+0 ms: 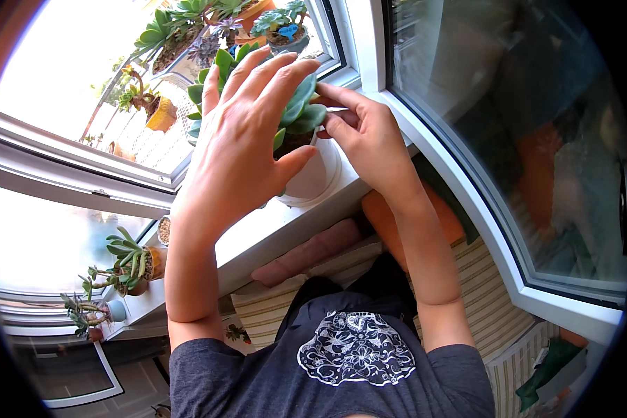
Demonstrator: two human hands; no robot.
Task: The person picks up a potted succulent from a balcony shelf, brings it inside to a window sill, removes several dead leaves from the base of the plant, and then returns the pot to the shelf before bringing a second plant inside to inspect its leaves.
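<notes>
A potted green succulent (303, 112) with thick leaves stands before me in a white pot (311, 175) on the white windowsill (271, 214). My left hand (245, 120) is spread over the plant with its fingers apart, hiding much of the leaves. At the plant's right side, my right hand (366, 130) has its thumb and fingers bent close to the edge of a broad leaf. Whether they pinch that leaf I cannot tell. Dark soil shows between the leaves and the pot's rim.
Beyond the open window stand a succulent in a grey-blue pot (292, 44), a long planter (175, 57) and a tipped yellow pot (163, 114). More potted succulents (136, 261) line the sill at left. An open window sash (449, 151) reaches in at right. Striped fabric (480, 282) lies below the sill.
</notes>
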